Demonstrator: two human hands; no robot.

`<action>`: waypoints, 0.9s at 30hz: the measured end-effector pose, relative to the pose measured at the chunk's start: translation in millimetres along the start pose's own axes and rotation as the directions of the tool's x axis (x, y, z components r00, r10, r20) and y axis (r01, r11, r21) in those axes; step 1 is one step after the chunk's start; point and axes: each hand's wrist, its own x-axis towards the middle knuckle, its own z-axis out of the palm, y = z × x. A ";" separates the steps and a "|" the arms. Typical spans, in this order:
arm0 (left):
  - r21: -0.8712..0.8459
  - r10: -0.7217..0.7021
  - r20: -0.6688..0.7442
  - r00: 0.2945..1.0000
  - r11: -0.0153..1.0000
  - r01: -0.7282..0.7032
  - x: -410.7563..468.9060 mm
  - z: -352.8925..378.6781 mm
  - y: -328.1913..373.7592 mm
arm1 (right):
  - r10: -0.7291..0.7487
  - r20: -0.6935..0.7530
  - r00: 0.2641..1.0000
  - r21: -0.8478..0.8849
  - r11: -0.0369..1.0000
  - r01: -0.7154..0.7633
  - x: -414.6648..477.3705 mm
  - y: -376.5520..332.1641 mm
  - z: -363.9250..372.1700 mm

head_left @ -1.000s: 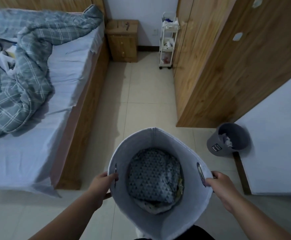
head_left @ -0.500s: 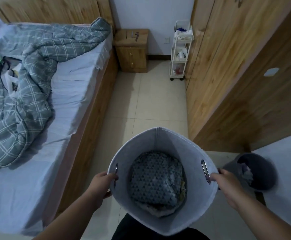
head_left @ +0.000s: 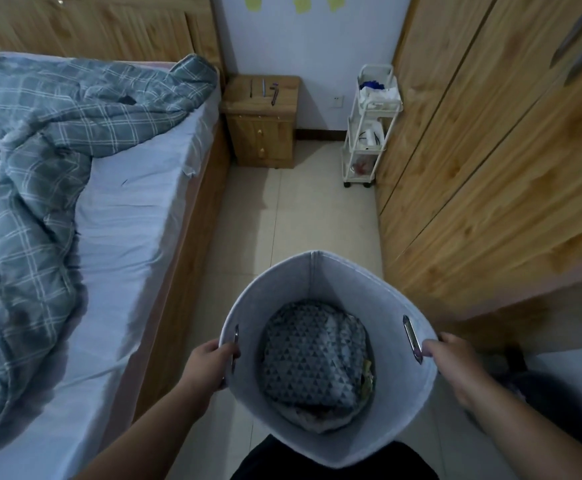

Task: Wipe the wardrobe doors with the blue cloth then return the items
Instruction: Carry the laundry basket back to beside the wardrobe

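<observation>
Two hands, left hand (head_left: 210, 363) and right hand (head_left: 455, 368), clench the handle slots of the grey felt laundry basket (head_left: 317, 278) at lower centre. Wooden wardrobe doors (head_left: 473, 168) fill the right; something blue (head_left: 370, 85), possibly the cloth, tops the white trolley (head_left: 351, 157) at upper right. The soft walls may buckle, spilling the contents.

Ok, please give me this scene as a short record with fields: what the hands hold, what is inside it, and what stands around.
held thing: grey felt basket
left hand: grips the basket's left handle slot
right hand: grips the right handle slot
inside: patterned fabric, folded
on the left: bed with plaid quilt
on the right: wooden wardrobe, doors shut
far end: nightstand, white trolley with a blue item on its top shelf
</observation>
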 end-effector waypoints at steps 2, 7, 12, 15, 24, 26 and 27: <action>0.018 0.005 0.017 1.000 1.000 -0.005 24.1 -5.9 30.4 | 0.003 0.006 1.000 0.006 1.000 -0.003 9.2 -29.4 6.0; 0.055 0.039 -0.005 0.999 0.998 -0.039 82.9 -7.4 106.4 | -0.009 0.012 1.000 -0.001 1.000 0.009 41.7 -95.7 14.8; 0.083 0.055 0.016 0.998 0.995 -0.056 135.4 5.4 161.1 | 0.025 0.042 0.999 0.045 0.999 -0.027 98.9 -145.1 25.4; 0.075 0.039 0.000 0.999 0.996 -0.039 158.9 16.1 186.8 | 0.019 0.058 0.998 0.070 0.997 -0.023 141.6 -178.1 28.4; 0.017 0.027 -0.028 0.999 1.000 -0.026 216.8 33.7 291.4 | -0.022 0.104 0.994 0.038 0.999 0.019 237.8 -300.1 25.9; 0.002 0.027 -0.009 1.000 1.000 -0.027 233.0 38.8 316.2 | -0.028 0.095 0.995 0.019 0.999 0.026 253.4 -326.3 27.4; -0.004 0.029 -0.002 1.000 1.000 -0.029 241.6 41.2 328.9 | -0.024 0.096 0.995 0.015 1.000 0.022 261.4 -338.2 29.0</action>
